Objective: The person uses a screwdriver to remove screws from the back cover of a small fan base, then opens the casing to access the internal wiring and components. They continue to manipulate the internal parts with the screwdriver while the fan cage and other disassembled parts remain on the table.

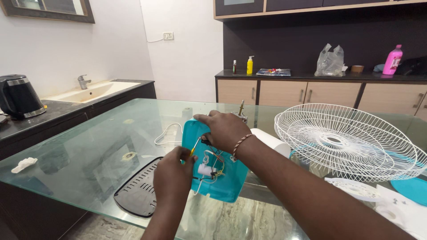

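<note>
A turquoise fan motor housing [231,182] lies open on the glass table [111,133], with coloured wires and a small white capacitor [205,170] showing inside. My right hand [224,129] grips the housing's top edge; a metal shaft [241,108] sticks up behind it. My left hand [173,173] holds a yellow-handled screwdriver [194,147], its tip pointing into the housing near the wires. A beaded bracelet sits on my right wrist.
A white wire fan grille [349,142] lies to the right, with white fan parts [356,189] and a turquoise disc [411,189] beside it. A black vented cover [138,193] lies at left. A white cable [167,133], kettle [18,95], sink [91,91] and bottle-strewn counter [320,76] surround.
</note>
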